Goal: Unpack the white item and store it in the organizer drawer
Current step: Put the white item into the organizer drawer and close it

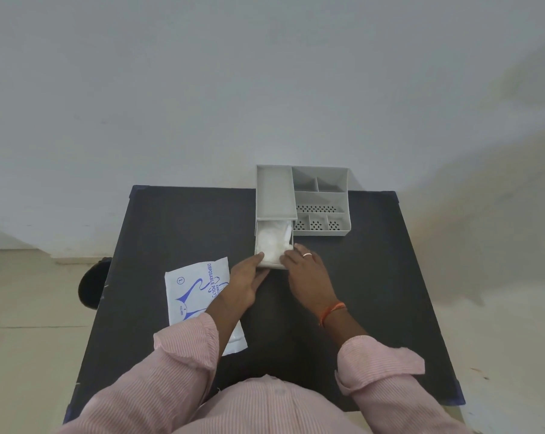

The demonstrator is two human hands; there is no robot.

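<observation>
Table [374, 308]: black, everything sits on it.

Organizer [321, 198]: grey, at the middle of the far edge, open compartments on its right side, flat lid section on its left.

Packet [196, 289]: white with blue print, flat on the table near the left edge, its near-right part under my left forearm. Looks spent to me.

Drawer [257, 238]: slid out from under the organizer's left section toward me, open at the top.

Left hand [244, 285]: fingers straight, tips against the drawer's front-left corner, thumb along the front face. Pressing, not gripping.

Right hand [305, 274]: fingers bent down over the front-right rim, tips on the contents. Can't tell if they pinch anything or just push down. Ring [307, 254] on one finger, orange thread [333, 311] at the wrist.

White item [272, 242]: crumpled, inside the drawer, fills most of it, rides close to rim height at the front.

Step, as I read it: unpack done, item is in, I'm tucking it down. Task nearly finished.

Next move calls for: flatten the material below the rim first, pull my fingertips clear, then push the front face squarely toward the far edge. The organizer may slide, so I'd brace it. Any fold above the rim could catch under the lid section.
</observation>
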